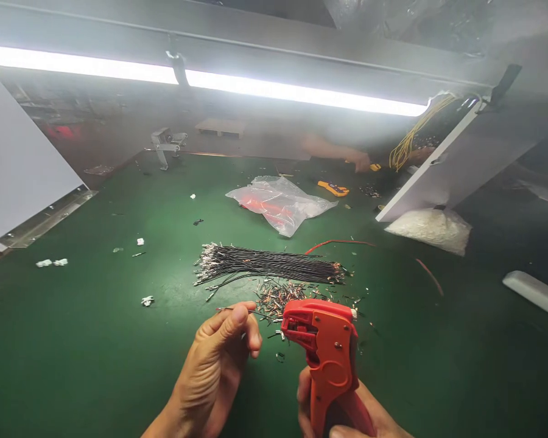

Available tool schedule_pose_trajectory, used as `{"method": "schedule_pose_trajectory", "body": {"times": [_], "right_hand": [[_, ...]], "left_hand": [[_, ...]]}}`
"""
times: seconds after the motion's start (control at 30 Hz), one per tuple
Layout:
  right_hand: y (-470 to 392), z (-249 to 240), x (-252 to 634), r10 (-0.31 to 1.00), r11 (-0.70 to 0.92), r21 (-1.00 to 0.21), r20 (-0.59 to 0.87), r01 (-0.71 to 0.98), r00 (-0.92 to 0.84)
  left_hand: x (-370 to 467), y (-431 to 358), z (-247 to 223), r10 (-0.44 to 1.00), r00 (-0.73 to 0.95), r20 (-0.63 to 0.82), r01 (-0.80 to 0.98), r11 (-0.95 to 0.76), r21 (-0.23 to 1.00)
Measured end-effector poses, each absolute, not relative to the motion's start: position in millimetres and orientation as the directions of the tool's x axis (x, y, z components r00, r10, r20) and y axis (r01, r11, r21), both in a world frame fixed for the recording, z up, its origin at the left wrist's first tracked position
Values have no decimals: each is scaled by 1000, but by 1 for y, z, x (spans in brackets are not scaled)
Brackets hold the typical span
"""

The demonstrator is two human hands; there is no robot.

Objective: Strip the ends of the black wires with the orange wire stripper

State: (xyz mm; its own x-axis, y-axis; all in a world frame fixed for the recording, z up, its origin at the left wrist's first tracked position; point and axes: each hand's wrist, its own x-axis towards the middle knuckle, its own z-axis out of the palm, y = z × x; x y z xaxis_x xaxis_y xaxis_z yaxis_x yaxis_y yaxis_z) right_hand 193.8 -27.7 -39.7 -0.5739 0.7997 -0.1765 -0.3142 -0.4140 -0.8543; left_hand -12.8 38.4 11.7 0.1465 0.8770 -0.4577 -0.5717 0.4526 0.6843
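Note:
Between its thumb and fingers, my left hand [221, 359] pinches a thin dark wire [262, 314], whose far end reaches the jaws of a red and orange wire stripper [331, 340]. My right hand [369, 407] is wrapped round the stripper's handles, which stand upright. Just beyond lies a bundle of black wires [269, 263] with pale tips at the left and coppery ends at the right. A pile of small wire scraps [281, 297] sits between the bundle and the stripper.
On the green table [95, 365] lie a clear plastic bag [285, 207] with red contents, a yellow tool [333, 188], a bag of white pieces [432, 230] and a red wire [338, 241]. Another person's hand [360, 162] is across the table. A lamp [301, 91] hangs above.

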Motion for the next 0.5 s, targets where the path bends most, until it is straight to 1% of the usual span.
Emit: {"method": "schedule_pose_trajectory", "body": {"times": [0.13,0.27,0.5], "right_hand": [[-28,-41,192,793,-425,-858,-201,-287,-575],[-28,-36,193,783,-443,-857,-227,-263,-578],[-28,-39,196,766,-441,-856,-202,-271,-610]], "left_hand": [[-10,37,9,870,176,-460,-566,472,676],[-8,35,2,879,215,-426,-551,469,691],[-5,32,-4,875,221,-431,-550,477,686]]}}
